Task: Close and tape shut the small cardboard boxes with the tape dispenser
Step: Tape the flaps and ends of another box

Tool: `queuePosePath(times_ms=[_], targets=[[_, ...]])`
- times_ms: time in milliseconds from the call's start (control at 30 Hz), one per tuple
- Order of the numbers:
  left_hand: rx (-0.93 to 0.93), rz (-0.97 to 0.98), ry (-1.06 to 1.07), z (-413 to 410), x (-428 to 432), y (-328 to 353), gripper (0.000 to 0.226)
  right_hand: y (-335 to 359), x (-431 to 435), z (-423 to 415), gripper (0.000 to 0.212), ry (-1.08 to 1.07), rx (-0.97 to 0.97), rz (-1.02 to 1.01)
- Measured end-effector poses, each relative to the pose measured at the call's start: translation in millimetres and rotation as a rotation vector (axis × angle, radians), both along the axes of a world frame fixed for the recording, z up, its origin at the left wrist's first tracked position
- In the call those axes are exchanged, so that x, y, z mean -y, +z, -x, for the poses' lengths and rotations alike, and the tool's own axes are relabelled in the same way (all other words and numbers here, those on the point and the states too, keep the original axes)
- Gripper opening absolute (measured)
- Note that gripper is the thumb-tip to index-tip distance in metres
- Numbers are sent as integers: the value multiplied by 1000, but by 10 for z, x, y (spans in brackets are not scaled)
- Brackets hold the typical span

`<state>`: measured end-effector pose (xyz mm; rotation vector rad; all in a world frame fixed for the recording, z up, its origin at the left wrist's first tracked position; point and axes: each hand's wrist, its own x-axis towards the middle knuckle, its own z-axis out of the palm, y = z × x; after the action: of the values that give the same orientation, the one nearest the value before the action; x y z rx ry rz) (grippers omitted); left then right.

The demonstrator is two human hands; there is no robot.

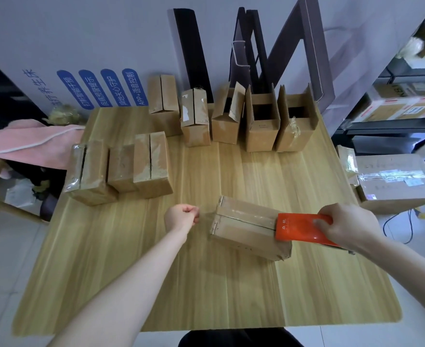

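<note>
A small cardboard box (pixel 241 226) lies on its side on the wooden table (pixel 206 284), flaps closed. My right hand (pixel 349 226) grips an orange tape dispenser (pixel 299 227) pressed on the box's right end. My left hand (pixel 182 216) is pinched on the free end of clear tape (pixel 205 216), which stretches from the box's left end. Three closed boxes (pixel 121 169) stand at the left. Several more boxes (pixel 231 116) stand in a row at the back, some with flaps open.
A pink cloth (pixel 31 144) drapes over a chair at the table's left. A large taped carton (pixel 394 181) sits off the right edge, with shelves of cartons behind. Dark boards (pixel 194 48) lean on the wall behind the back row.
</note>
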<state>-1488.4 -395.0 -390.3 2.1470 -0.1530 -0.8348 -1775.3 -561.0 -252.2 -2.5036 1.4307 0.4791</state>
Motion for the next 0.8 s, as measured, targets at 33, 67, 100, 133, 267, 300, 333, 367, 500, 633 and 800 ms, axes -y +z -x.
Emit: queuePosePath(times_ms=[33,67,100,133,267,300,333,367,500,633,800], targets=[[-10,4,11,37,19,-32,8,-3,0,-12,20,2,-9,7],[-34,11,23,75,41,-68,6,-7,1,-18,19,1,-12,13],[-72,22,31,121,65,-93,4,-11,2,-21,18,-3,-12,19],[-111,31,31,170,90,-115,6,-17,2,-21,18,-10,-10,24],[17,-150,-180,271,181,-200,19,-60,-9,-12,18,-44,7,32],[61,-215,-236,270,203,-194,23,-76,-7,-9,18,-51,14,34],[85,-279,-272,262,225,-193,27,-88,-4,-4,17,-55,22,36],[103,-347,-290,243,247,-200,29,-99,-2,1,17,-57,32,34],[84,-259,-159,272,257,-113,38,-132,-21,19,16,-47,45,18],[-201,137,-235,578,268,11,56,-184,-29,50,16,-55,73,27],[-142,139,-318,507,250,-25,50,-256,-102,50,19,-97,163,5]])
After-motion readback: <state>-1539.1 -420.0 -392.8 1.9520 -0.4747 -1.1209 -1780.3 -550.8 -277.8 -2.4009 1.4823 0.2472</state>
